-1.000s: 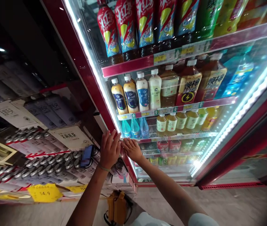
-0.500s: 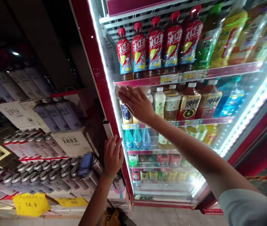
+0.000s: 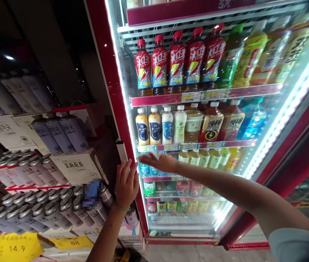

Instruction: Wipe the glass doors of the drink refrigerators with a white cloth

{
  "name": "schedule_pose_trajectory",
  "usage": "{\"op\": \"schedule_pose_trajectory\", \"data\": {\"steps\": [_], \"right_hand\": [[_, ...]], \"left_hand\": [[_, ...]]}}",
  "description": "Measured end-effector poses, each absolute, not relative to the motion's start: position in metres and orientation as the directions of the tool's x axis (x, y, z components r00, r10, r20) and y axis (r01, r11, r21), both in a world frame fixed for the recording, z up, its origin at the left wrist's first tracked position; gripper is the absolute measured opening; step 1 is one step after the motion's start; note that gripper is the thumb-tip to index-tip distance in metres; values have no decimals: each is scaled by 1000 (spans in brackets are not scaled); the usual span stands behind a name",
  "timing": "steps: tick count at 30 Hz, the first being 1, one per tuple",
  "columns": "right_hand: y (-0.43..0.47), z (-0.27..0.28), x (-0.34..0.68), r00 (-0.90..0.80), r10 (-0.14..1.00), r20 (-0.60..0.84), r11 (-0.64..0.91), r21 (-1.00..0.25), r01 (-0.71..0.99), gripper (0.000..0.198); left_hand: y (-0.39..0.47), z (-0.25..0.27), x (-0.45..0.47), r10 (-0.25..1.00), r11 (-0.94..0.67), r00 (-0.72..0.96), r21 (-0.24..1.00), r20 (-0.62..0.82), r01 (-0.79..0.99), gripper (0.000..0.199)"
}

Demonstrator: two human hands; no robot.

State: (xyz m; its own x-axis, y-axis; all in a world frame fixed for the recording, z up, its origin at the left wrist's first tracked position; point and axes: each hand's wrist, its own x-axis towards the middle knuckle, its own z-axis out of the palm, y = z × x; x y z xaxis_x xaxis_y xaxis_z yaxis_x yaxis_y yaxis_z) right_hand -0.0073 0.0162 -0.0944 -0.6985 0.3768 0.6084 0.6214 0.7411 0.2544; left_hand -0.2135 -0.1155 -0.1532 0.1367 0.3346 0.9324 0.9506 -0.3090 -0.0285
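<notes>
My right hand lies nearly flat against the glass door of the drinks fridge, fingers pointing left, in front of the small blue bottles. Under its palm and fingers a pale, thin cloth shows in part; most of it is hidden. My left hand rests on the red door frame at the fridge's left side, with outstretched fingers and nothing in them. Just above the right hand, behind the glass, stand yellow-and-blue bottles.
Red iced tea bottles fill an upper shelf. To the left, grey and lilac cans stand in rows on stacked boxes, with yellow price cards in front. A black-and-white door handle is above my left hand.
My right hand has slid down the glass with the cloth, from the second visible shelf to the blue bottles below. My left hand stays at the frame. The view has shifted slightly.
</notes>
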Motion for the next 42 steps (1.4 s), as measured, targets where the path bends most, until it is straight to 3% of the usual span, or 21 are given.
{"op": "schedule_pose_trajectory", "data": {"steps": [1, 3, 5, 7, 11, 14, 17, 19, 21, 24, 26, 28, 30, 33, 37, 39, 42], "right_hand": [[26, -57, -2, -771, 235, 592, 773, 368, 517, 69], [44, 17, 8, -732, 100, 674, 707, 470, 529, 78], [55, 64, 16, -651, 51, 758, 678, 452, 580, 79], [56, 64, 21, -621, 65, 781, 687, 416, 595, 81], [36, -63, 26, -810, 154, 567, 816, 390, 428, 88], [15, -178, 40, -912, 135, 388, 919, 295, 262, 81], [8, -217, 60, -935, 123, 334, 946, 245, 211, 68], [16, -184, 72, -925, 140, 352, 946, 227, 230, 65], [32, -115, 83, -891, 163, 423, 915, 273, 297, 66], [58, 10, 101, -736, 135, 663, 765, 402, 503, 62], [69, 66, 113, -583, 99, 807, 699, 361, 618, 56], [70, 76, 121, -477, 97, 874, 676, 294, 676, 55], [63, 36, 124, -486, 138, 863, 682, 272, 679, 57], [43, -83, 132, -662, 208, 720, 746, 321, 584, 66], [20, -217, 160, -823, 58, 565, 850, 405, 338, 62], [19, -230, 179, -851, 20, 525, 860, 425, 283, 64], [35, -171, 208, -858, 45, 512, 842, 443, 308, 63]], "left_hand": [[-115, -152, -212, 334, -315, 137, -27, 932, 949, 57], [-113, -149, -208, 331, -327, 139, -25, 933, 945, 57], [-110, -148, -202, 321, -337, 140, -24, 937, 941, 57], [-110, -148, -196, 316, -342, 139, -24, 938, 939, 56], [-113, -155, -186, 340, -337, 135, -14, 931, 942, 55], [-118, -161, -181, 366, -347, 145, -10, 919, 938, 56], [-119, -165, -176, 381, -363, 154, -5, 912, 932, 57], [-116, -165, -169, 385, -373, 158, -3, 909, 928, 57], [-110, -163, -160, 385, -369, 150, 3, 911, 929, 58], [-97, -161, -141, 351, -343, 98, 31, 931, 939, 60], [-88, -160, -128, 325, -334, 68, 47, 943, 941, 62], [-81, -161, -117, 323, -332, 58, 56, 945, 942, 62], [-74, -163, -107, 324, -334, 61, 54, 944, 941, 62], [-67, -166, -97, 332, -332, 81, 36, 940, 943, 60], [-64, -171, -86, 347, -332, 108, 14, 932, 943, 59], [-62, -171, -80, 345, -336, 108, 15, 932, 942, 60], [-55, -168, -69, 347, -352, 104, 27, 932, 936, 63]]}}
